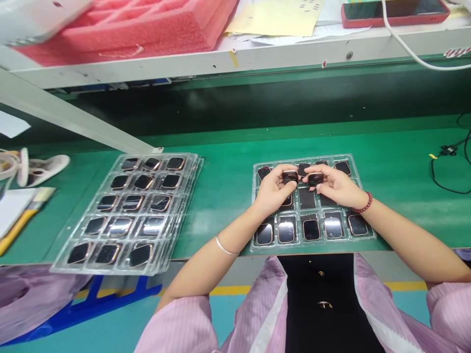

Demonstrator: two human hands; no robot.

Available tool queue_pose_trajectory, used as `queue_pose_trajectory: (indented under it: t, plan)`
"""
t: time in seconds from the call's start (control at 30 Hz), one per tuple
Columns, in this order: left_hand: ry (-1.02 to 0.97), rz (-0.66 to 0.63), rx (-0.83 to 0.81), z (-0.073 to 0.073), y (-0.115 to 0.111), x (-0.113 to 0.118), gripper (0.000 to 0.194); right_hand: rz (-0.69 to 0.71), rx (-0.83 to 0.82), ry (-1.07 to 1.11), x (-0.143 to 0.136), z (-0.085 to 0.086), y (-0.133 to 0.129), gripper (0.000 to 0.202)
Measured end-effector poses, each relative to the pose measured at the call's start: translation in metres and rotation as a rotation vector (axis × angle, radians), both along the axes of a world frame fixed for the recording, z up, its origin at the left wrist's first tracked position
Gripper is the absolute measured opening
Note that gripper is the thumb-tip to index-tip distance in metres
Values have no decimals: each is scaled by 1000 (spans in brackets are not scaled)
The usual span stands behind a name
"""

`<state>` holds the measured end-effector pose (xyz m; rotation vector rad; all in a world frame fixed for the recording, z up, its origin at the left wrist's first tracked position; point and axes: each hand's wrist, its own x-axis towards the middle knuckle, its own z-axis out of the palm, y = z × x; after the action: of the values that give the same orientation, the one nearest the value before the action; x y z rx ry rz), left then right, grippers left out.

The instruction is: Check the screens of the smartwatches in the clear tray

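My left hand (274, 189) is closed around a smartwatch case (290, 177) with a dark screen and a gold-coloured rim. A second smartwatch case (315, 179) of the same look is gripped in my right hand (336, 186), just to the right of the first. Both hands are over a clear plastic tray (314, 240) on the green bench. Rows of watch cases lie in its pockets, such as the watch case (311, 229) in the front row. A dark pocket (307, 198) shows below the held watches. My hands and forearms hide parts of the tray.
To the left stands a stack of clear trays (125, 235) filled with watch cases. Scissors (44, 169) and a yellow-handled brush (22, 223) lie at the far left. Black cables (451, 149) are at the right. Above, a shelf (279, 54) carries pink foam (165, 34) and a red-edged phone (397, 14).
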<state>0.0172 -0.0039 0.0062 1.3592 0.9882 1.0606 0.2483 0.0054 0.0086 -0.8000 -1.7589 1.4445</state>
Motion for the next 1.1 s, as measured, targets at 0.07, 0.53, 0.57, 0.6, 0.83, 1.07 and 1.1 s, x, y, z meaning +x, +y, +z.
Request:
queue_pose_trajectory:
  t: [0.07,0.53,0.57,0.6,0.83,1.07,1.1]
  plan:
    - [10,-6,-6,1,0,0,33,5,-11,-18,1,1,0,44]
    - [50,-13,-11,0,-2,-1,43,-8,-15,14,-1,2,0,50]
    - [42,-17,-10,0,-2,-1,41,-5,-18,7,-1,3,0,48]
    - [33,-19,-8,0,-2,0,40,-1,-25,-4,-1,3,0,46]
    - [53,-8,-3,-2,-2,-1,46,-12,-10,7,-2,1,-1,49]
    - [14,-32,1,-5,-1,-2,41,-16,-46,-27,2,1,2,44]
    - [23,-27,0,-5,0,-2,45,-14,-40,-21,2,2,2,45]
